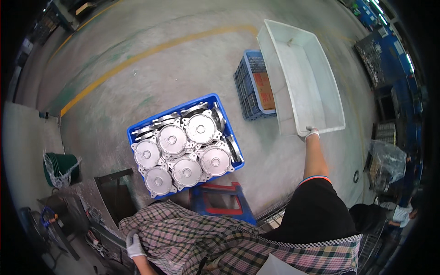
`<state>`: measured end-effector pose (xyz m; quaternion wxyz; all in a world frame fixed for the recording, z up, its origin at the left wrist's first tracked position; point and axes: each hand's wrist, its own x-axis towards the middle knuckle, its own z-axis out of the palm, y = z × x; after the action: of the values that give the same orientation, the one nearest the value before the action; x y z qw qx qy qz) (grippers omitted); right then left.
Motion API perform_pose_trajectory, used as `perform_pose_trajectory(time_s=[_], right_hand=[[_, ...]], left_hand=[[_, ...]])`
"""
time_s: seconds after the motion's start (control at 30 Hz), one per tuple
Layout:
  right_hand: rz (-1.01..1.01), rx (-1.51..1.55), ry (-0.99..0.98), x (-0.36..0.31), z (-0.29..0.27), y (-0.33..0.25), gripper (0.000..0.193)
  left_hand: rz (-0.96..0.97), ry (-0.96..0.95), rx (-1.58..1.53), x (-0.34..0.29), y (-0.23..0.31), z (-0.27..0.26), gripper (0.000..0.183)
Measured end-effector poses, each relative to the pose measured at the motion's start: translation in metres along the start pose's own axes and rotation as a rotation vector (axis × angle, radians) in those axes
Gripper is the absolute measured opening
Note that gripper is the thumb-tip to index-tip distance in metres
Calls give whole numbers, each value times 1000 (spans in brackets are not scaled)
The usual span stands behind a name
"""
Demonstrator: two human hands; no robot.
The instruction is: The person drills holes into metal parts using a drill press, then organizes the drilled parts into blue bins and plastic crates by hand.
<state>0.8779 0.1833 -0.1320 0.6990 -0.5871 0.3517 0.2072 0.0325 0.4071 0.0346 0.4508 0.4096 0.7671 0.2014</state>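
My right hand [312, 133], in a white glove, is closed on the near rim of a long white plastic tub [300, 62]. The tub is tilted, with its inside showing, and it partly covers a blue crate behind it. At the lower left my left hand [134, 245], also gloved, is beside my checked apron and a dark metal bar. Its fingers look loosely stretched, and I see nothing held in them. In front of me a blue bin [130, 129] is filled with stacked round silver metal castings [187, 173]; more stand on edge along its far and right sides.
The blue slatted crate [245, 87] holds a brown cardboard box [264, 90]. A blue and red stool-like piece [222, 201] stands close to my apron. Green buckets [62, 167] and dark machinery [68, 224] are at left. Shelving and another person [403, 214] are at right.
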Motion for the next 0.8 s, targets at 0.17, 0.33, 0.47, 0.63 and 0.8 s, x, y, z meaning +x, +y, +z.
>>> perform_pose_trajectory(time_s=[0.17, 0.33, 0.47, 0.63, 0.8], right_hand=[[44, -112, 4, -31, 50, 0, 39], [-13, -329, -70, -72, 92, -44, 31], [67, -395, -145, -172, 96, -32, 27], [58, -314, -401, -267, 78, -1, 17], [-24, -424, -679, -306, 95, 34, 31]], left_hand=[[-67, -68, -98, -29, 12, -17, 18], [216, 73, -11, -23, -16, -34, 18], [102, 109, -238, -17, -39, -56, 20], [123, 93, -351, -15, -11, -53, 21], [194, 25, -326, -19, 31, -35, 22]])
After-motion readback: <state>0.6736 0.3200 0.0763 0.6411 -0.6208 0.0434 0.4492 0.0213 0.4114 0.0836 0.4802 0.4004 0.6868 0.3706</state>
